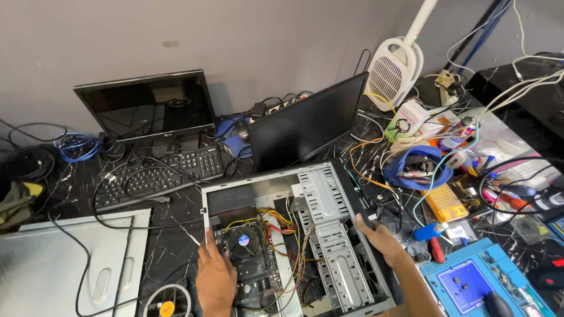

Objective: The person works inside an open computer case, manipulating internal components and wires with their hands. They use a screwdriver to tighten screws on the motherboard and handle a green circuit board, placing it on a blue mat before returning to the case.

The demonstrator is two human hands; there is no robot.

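Two bare hands are on an open computer case (320, 194) that lies on its side on the dark marbled bench (170, 235), its inner parts facing up. The left hand (215, 276) lies flat, fingers spread, on the case's near-left edge, just beside the round cooler fan (242, 240) on the mainboard; it clamps on nothing. The right hand (382, 238) curls over the case's black right edge, fingers closed on that rim. Between the two hands run bundled coloured wires (281, 226) and the perforated grey drive cages (329, 235).

Room around the case is tight. On the left, the removed grey side panel (64, 258) lies flat, apart from the case's left wall with a strip of bare bench between, crossed by a black cable. Far of the case, a black keyboard (158, 173) sits just off its far-left corner, and a leaning dark monitor (308, 123) nearly touches its far edge. A second monitor (147, 105) stands farther left against the wall. On the right the case's edge is crowded: a blue pouch of tools (417, 167), an orange bit box (445, 202) and a blue work mat (476, 279) lie near the right wrist. A roll of tape (167, 302) sits at the near edge, left of the left hand.
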